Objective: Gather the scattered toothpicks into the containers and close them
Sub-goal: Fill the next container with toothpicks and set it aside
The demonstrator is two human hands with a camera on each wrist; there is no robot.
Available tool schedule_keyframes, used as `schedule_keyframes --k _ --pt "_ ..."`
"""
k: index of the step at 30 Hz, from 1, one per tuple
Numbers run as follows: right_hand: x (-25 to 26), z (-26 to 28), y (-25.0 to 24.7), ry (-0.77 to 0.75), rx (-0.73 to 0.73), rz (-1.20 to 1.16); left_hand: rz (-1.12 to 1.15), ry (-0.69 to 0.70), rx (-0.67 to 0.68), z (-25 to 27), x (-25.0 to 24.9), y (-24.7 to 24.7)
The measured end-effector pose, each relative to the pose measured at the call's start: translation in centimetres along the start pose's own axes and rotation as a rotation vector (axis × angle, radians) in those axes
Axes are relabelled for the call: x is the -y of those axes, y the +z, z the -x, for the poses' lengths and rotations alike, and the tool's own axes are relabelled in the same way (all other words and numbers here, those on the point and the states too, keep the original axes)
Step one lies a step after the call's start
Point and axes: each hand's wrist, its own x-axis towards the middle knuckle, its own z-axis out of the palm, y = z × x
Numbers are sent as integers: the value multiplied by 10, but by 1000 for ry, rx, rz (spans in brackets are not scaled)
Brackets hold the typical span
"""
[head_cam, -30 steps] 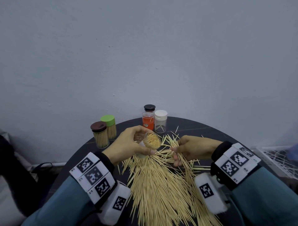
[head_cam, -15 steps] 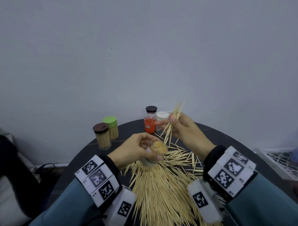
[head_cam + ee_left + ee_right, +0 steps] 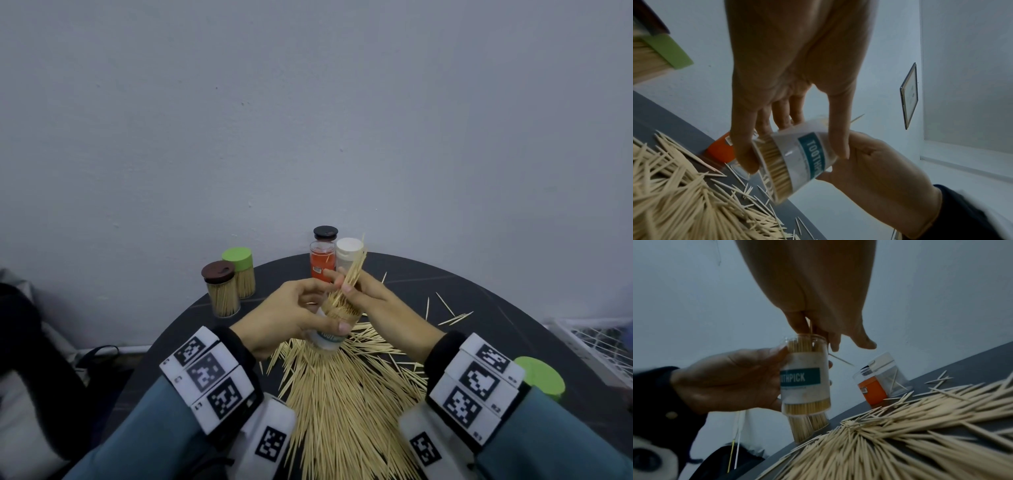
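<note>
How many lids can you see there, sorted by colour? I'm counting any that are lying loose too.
Green: 2, the green lid on a jar and the loose green lid
Brown: 1, the brown lid
Black: 1, the black lid
White: 1, the white lid
Total: 5

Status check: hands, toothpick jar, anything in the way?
Left hand grips clear labelled toothpick jar, lid off. Right hand pinches toothpick bundle at jar mouth. Big loose toothpick pile on dark round table; nothing blocking.
</note>
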Motion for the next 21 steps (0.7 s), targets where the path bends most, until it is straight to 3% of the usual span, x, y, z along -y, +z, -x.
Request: schedule_keyframes --k 13,21 --pt "2 0 -3 -24 -65 -191 34 -8 44 3 -2 1" --pt "-2 4 0 -2 11 -153 62 -7 62 2 -4 1"
